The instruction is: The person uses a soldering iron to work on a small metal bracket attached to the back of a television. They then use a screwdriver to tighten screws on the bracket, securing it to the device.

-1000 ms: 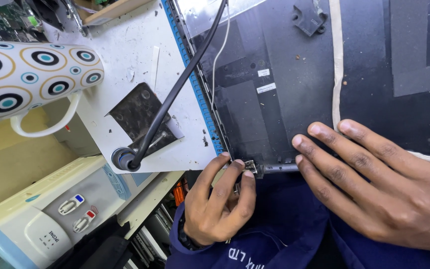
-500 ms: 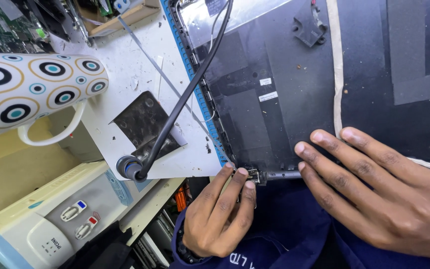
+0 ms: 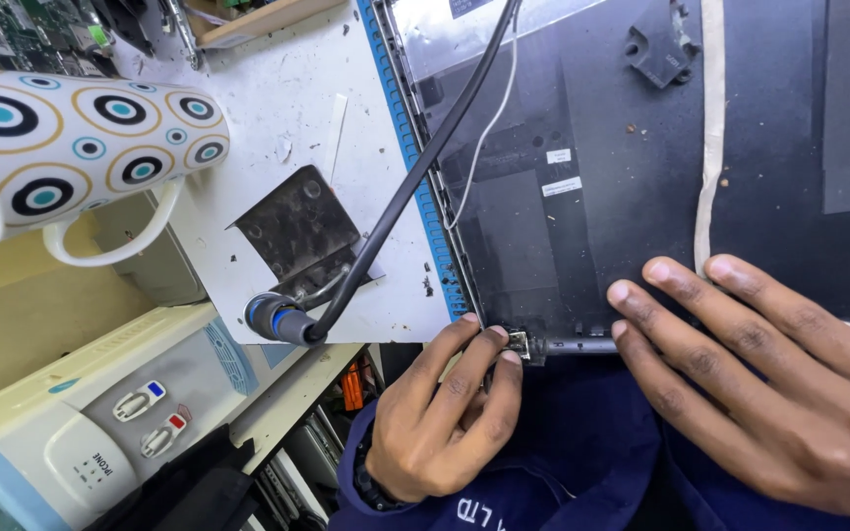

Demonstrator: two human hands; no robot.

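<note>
Left hand [image 3: 440, 413] pinches the small metal hinge bracket [image 3: 520, 343] at the near corner of the dark laptop lid panel [image 3: 582, 197], fingertips closed on it. Right hand [image 3: 769, 383] lies flat and open on the panel's near edge, fingers spread, gripping nothing, just pinning the lid down.

Panel sits over the white worktop [image 3: 277, 108], against a blue-edged mat strip [image 3: 410, 157]. Thin white antenna wire [image 3: 489, 138] and a pale tape strip [image 3: 708, 147] run across its inner face; a loose black bracket [image 3: 663, 44] sits near the far edge.

Thick black cable [image 3: 415, 177] crosses from the far edge to a blue-ringed plug [image 3: 275, 319] by a scuffed metal plate [image 3: 297, 231]. Spotted mug [image 3: 71, 138] lies on its side at the left edge; water dispenser [image 3: 81, 423] below.

To work the hinge well, my read: keep the flat palm close to that corner so the lid can't flex, move the bracket straight, don't snag the antenna wire.
</note>
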